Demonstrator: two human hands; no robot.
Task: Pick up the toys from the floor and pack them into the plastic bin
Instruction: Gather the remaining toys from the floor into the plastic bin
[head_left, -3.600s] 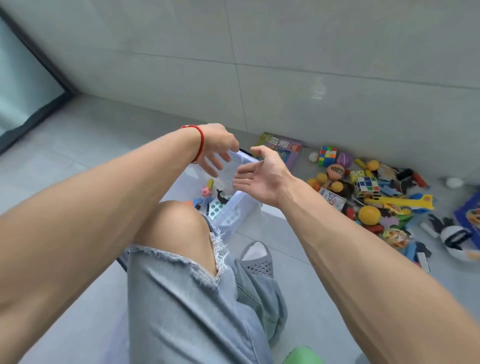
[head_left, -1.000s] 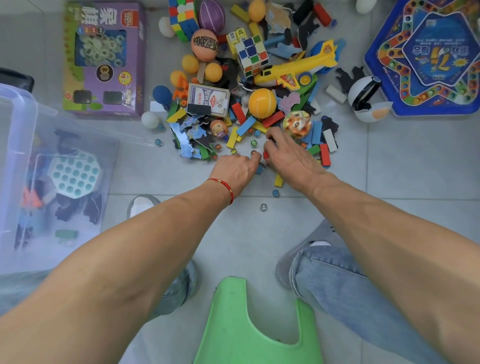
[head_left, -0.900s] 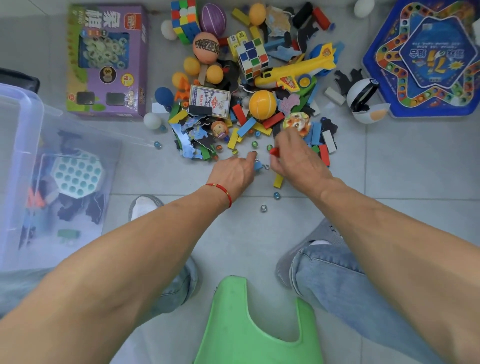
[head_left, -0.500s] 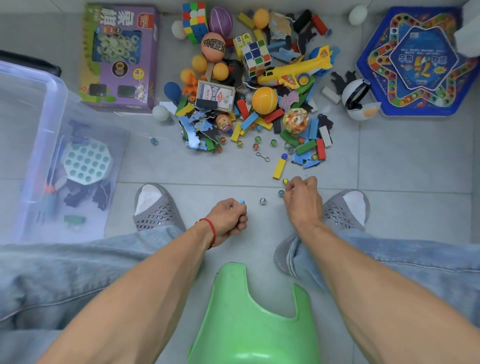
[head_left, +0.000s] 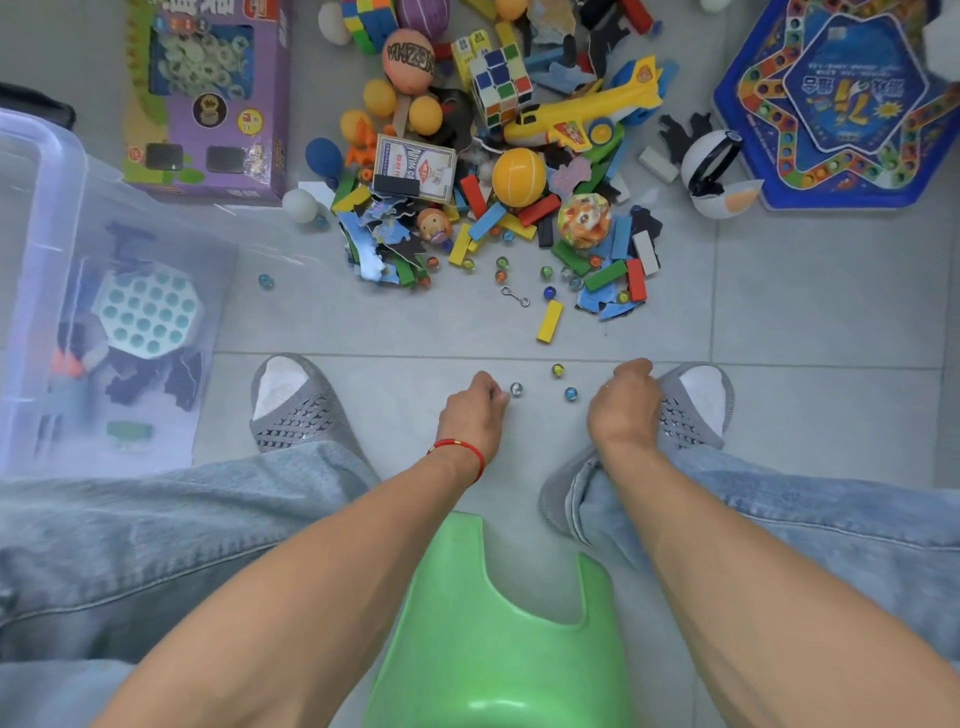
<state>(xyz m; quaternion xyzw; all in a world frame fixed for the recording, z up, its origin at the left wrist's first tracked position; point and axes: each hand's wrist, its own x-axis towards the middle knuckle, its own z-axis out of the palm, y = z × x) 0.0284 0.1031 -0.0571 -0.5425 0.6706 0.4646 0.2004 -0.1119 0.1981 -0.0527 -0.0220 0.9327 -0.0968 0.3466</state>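
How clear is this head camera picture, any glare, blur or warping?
Head view: soft, even light with faint shadows; a small glare spot on the green stool; wide-angle bending stretches the forearms and plastic bin at the edges; marbles between the hands stay sharp.

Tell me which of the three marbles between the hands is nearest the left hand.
The clear marble, just off the left hand; the yellow and blue ones sit farther right.
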